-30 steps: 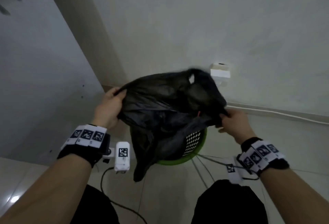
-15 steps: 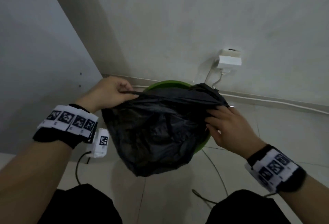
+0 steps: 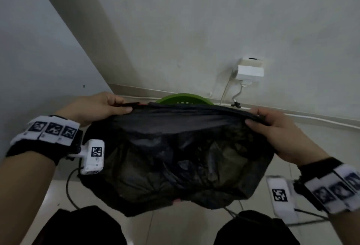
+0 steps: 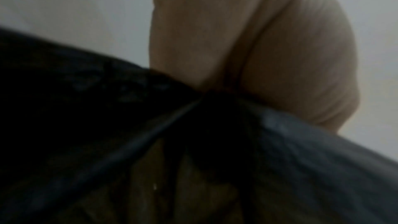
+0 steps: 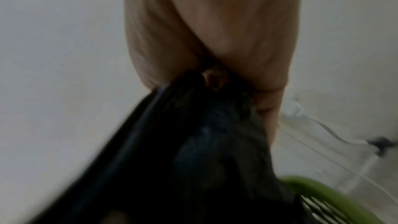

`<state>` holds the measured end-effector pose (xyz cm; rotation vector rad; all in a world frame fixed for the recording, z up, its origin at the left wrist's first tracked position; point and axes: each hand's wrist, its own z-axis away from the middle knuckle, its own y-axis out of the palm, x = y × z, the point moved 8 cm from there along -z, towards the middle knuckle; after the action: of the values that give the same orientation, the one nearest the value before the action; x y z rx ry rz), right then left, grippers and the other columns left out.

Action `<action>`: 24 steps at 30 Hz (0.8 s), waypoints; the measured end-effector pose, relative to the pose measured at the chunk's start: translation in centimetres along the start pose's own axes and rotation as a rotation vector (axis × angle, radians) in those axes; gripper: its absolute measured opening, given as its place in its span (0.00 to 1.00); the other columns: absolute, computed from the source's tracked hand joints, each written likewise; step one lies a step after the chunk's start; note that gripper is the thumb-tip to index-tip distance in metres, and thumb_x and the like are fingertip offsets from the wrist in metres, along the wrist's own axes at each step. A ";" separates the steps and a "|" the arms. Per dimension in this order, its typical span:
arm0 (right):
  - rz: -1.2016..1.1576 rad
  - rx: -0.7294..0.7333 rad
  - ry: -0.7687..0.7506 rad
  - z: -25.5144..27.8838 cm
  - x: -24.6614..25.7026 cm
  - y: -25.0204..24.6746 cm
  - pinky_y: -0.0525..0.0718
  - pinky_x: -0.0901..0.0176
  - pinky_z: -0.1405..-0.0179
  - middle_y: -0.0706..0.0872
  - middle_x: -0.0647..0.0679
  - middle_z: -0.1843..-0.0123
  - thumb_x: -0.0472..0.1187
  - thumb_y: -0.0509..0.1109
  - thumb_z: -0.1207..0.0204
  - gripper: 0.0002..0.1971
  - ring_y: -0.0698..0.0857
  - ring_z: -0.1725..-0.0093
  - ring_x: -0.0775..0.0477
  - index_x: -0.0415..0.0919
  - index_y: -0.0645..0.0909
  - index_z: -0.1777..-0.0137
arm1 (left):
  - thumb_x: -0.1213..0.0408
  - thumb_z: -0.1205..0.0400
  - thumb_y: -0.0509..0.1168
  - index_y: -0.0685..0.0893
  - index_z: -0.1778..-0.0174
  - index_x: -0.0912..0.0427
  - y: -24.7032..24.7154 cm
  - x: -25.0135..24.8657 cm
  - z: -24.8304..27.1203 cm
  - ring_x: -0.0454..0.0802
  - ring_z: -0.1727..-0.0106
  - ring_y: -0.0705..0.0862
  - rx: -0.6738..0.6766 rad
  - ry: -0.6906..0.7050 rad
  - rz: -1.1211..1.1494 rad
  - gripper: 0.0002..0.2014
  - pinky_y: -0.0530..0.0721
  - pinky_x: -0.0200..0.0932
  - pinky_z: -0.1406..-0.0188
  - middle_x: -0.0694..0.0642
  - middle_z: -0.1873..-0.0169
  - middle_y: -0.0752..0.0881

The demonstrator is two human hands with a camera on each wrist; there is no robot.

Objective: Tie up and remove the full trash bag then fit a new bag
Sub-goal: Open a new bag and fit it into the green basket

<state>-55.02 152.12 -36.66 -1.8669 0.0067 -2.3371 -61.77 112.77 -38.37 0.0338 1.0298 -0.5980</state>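
A black trash bag (image 3: 175, 159) hangs stretched wide between my two hands in front of the green bin (image 3: 184, 99), whose rim shows just behind the bag's top edge. My left hand (image 3: 109, 106) pinches the bag's left top corner. My right hand (image 3: 272, 125) grips the right top corner. In the left wrist view the bag (image 4: 193, 151) bunches into my curled left hand (image 4: 237, 57). The right wrist view shows the bag (image 5: 204, 142) gathered under my right hand (image 5: 215, 40), with the bin's green rim (image 5: 323, 188) below. The bag hides most of the bin.
A white plug adapter (image 3: 249, 72) sits on the wall behind the bin, with cables (image 3: 226, 88) trailing down to the skirting. Thin cables (image 3: 72, 190) lie on the tiled floor near my knees (image 3: 81, 227). A grey wall closes the left side.
The bag has gone from a crumpled bundle over the bin to a wide sheet pulled taut. My hands have moved apart, and the view has tilted up and closer.
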 end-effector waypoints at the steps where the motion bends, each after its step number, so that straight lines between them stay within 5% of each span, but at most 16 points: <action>1: -0.020 -0.023 0.043 -1.2 -1.2 -0.5 0.83 0.68 0.68 0.89 0.53 0.67 0.27 0.68 0.20 0.12 0.84 0.68 0.56 0.45 0.81 0.58 | 0.71 0.19 0.68 0.87 0.55 0.63 -0.2 0.0 -0.9 0.44 0.64 0.89 -0.074 0.010 -0.040 0.03 0.86 0.32 0.65 0.60 0.58 0.90; 5: 0.197 -0.138 -0.093 -5.7 -3.7 -3.2 0.84 0.63 0.55 0.89 0.54 0.61 0.13 0.66 0.31 0.24 0.86 0.58 0.56 0.48 0.71 0.66 | 0.80 0.23 0.69 0.80 0.71 0.51 -2.1 0.8 -5.3 0.50 0.64 0.80 -0.343 0.132 -0.040 0.18 0.78 0.41 0.63 0.57 0.67 0.83; 8: 0.470 -0.090 -0.171 -8.5 -4.8 -2.8 0.77 0.72 0.38 0.91 0.59 0.51 0.13 0.63 0.40 0.28 0.84 0.47 0.72 0.52 0.81 0.70 | 0.83 0.23 0.64 0.89 0.76 0.49 -2.5 1.5 -8.0 0.37 0.67 0.85 -0.355 0.211 -0.206 0.25 0.81 0.31 0.62 0.43 0.71 0.90; 11: 0.613 0.014 -0.222 -10.3 -5.5 -1.4 0.70 0.81 0.37 0.89 0.49 0.42 0.16 0.61 0.42 0.26 0.81 0.39 0.70 0.53 0.77 0.73 | 0.87 0.24 0.59 0.91 0.74 0.35 -1.7 1.2 -10.6 0.33 0.55 0.86 -0.266 0.261 -0.402 0.36 0.81 0.29 0.50 0.31 0.60 0.89; 15: 0.451 -0.013 -0.228 -11.8 -7.0 -1.6 0.79 0.73 0.39 0.90 0.52 0.42 0.11 0.62 0.36 0.27 0.86 0.37 0.57 0.49 0.72 0.66 | 0.81 0.16 0.55 0.85 0.53 0.18 -1.7 1.3 -13.5 0.30 0.46 0.83 -0.248 0.312 -0.435 0.40 0.72 0.19 0.46 0.22 0.53 0.85; 17: 0.337 -0.032 -0.204 -12.1 -7.4 -2.0 0.85 0.65 0.42 0.91 0.50 0.41 0.11 0.63 0.31 0.24 0.87 0.38 0.56 0.44 0.69 0.63 | 0.78 0.14 0.54 0.81 0.37 0.26 -1.5 1.7 -14.6 0.37 0.32 0.78 -0.221 0.278 -0.402 0.34 0.70 0.28 0.33 0.34 0.37 0.84; 19: 0.254 -0.047 -0.180 -12.3 -7.8 -2.2 0.87 0.59 0.43 0.90 0.46 0.38 0.09 0.62 0.31 0.22 0.87 0.36 0.54 0.39 0.68 0.63 | 0.77 0.14 0.55 0.79 0.31 0.33 -1.5 2.6 -16.1 0.40 0.27 0.74 -0.196 0.222 -0.382 0.30 0.67 0.35 0.27 0.42 0.30 0.80; 24: 0.432 -0.078 -0.216 -13.4 -8.4 -2.6 0.74 0.73 0.30 0.89 0.53 0.36 0.08 0.58 0.34 0.26 0.83 0.31 0.64 0.38 0.87 0.66 | 0.79 0.16 0.57 0.79 0.49 0.14 -0.7 4.3 -19.0 0.44 0.26 0.76 -0.085 0.148 -0.350 0.40 0.69 0.34 0.30 0.45 0.30 0.82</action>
<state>-66.55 154.45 -47.63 -1.9115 0.4363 -1.8667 -75.57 115.91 -51.76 -0.1831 1.2150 -0.8779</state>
